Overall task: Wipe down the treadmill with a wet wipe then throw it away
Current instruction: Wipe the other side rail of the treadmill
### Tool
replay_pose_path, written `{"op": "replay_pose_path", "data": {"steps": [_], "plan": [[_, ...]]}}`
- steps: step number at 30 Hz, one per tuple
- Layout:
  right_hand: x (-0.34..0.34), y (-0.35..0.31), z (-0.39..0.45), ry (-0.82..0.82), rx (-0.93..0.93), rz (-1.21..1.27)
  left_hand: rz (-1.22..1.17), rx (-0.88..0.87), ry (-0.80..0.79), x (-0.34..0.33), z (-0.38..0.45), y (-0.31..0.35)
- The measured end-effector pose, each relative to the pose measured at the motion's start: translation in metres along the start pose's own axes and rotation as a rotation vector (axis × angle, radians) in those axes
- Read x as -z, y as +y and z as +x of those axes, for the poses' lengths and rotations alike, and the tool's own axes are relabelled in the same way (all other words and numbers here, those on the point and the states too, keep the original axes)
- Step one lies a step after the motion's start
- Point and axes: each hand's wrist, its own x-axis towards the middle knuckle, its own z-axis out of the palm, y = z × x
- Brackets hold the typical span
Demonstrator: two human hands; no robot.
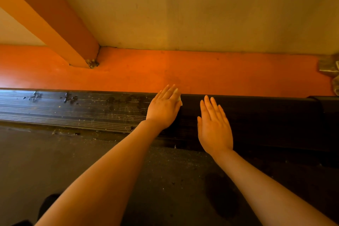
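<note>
Left hand (164, 109) flat, pressing wet wipe (179, 99) on treadmill side rail (73, 108); right hand (213, 124) flat, empty, at 3 o'clock. Keep firm pressure, stroke along ridges toward 9 o'clock grime.

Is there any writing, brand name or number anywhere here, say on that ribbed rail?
None. The ribbed side rail shows only wet smears and dust specks, no letters. The orange frame, the belt and the wall carry no text either.
</note>
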Motion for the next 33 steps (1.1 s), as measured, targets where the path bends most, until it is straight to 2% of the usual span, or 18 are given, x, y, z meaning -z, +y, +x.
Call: {"op": "replay_pose_path", "data": {"steps": [17, 25, 33], "plan": [[0.007, -0.003, 0.003, -0.060, 0.024, -0.059, -0.025, 0.040, 0.140, -0.045, -0.103, 0.018], [0.006, -0.026, 0.013, -0.097, 0.149, -0.005, -0.027, 0.068, 0.106, -0.027, -0.070, 0.008], [-0.002, -0.033, 0.010, -0.082, 0.116, -0.013, -0.007, 0.058, 0.079, -0.019, -0.056, 0.000]]}}
